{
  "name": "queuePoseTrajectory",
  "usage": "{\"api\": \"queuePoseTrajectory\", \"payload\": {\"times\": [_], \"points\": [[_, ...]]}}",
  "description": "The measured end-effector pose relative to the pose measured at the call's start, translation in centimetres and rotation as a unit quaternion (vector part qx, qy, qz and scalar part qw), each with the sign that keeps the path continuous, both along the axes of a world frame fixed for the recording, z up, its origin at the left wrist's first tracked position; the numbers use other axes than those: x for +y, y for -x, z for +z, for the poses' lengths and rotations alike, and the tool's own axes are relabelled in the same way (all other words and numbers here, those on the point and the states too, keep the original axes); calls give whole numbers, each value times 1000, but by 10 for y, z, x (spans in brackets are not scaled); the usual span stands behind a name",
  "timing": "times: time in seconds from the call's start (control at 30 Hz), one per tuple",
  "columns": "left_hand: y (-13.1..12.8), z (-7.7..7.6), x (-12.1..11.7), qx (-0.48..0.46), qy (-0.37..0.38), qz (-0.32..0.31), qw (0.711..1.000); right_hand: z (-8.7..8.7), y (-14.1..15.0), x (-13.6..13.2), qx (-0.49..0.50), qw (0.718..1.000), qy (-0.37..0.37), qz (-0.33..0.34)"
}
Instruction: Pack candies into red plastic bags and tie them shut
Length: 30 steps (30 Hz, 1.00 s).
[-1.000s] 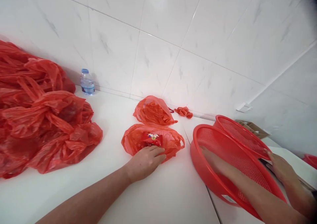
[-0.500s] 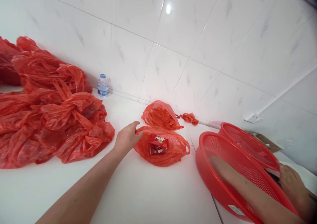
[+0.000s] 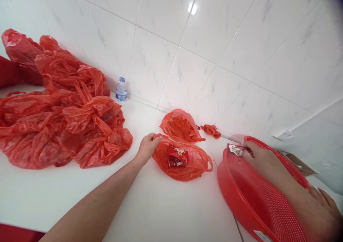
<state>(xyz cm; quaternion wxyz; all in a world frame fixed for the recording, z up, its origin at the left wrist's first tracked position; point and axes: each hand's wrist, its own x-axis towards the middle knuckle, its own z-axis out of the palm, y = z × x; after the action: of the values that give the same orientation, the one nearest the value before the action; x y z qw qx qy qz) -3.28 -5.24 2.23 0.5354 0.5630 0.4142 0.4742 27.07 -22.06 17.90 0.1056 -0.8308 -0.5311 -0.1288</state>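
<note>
My left hand (image 3: 148, 146) is closed on the left edge of an open red plastic bag (image 3: 184, 173), pinching its rim between thumb and fingers. Inside that bag lie a few red printed packets (image 3: 178, 152). Over the rim of the near red basket (image 3: 227, 185), my right hand (image 3: 255, 156) pinches a small red packet with a white printed patch (image 3: 235, 150). Part of the right-hand fingers is blurred and hidden behind the packet. Another person's hand (image 3: 323, 199) is at the right edge, by the far red basket (image 3: 294, 176).
Knotted red plastic bags (image 3: 66, 127) are heaped at the left. A water bottle (image 3: 121, 89) stands by the tiled wall. Another red bag (image 3: 180, 126) and a crumpled red scrap (image 3: 211, 130) lie behind the open bag. A cardboard box (image 3: 297, 163) is at the far right.
My right hand has come up out of the near basket with a small packet in it. My left hand has closed on the bag's rim. The view has shifted slightly.
</note>
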Motion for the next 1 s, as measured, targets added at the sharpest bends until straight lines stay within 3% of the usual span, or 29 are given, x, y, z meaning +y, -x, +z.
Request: {"api": "queuePoseTrajectory", "payload": {"times": [0.07, 0.13, 0.23, 0.37, 0.47, 0.6, 0.73, 1.0], "points": [[-2, -1, -1, -11, -10, -10, 1000, 2, 34, 11, 47, 997, 25, 52], [-3, -1, -2, -19, -24, -17, 999, -7, 73, 25, 96, 985, 56, 129], [-3, 0, -5, -22, -49, -22, 998, -35, 126, 50, 139, 958, 86, 238], [-1, 2, -9, -17, -117, -27, 993, -72, 158, 84, 183, 936, 88, 287], [0, 3, -10, -8, -148, -33, 988, -86, 152, 101, 205, 937, 52, 278], [-1, 0, -7, 21, -157, -21, 987, -93, 123, 102, 180, 961, 48, 204], [-3, -4, -2, 43, -146, 0, 988, -101, 92, 81, 102, 981, 31, 162], [-3, -4, -4, 61, -152, 15, 986, -142, 70, 19, 35, 977, 3, 210]]}}
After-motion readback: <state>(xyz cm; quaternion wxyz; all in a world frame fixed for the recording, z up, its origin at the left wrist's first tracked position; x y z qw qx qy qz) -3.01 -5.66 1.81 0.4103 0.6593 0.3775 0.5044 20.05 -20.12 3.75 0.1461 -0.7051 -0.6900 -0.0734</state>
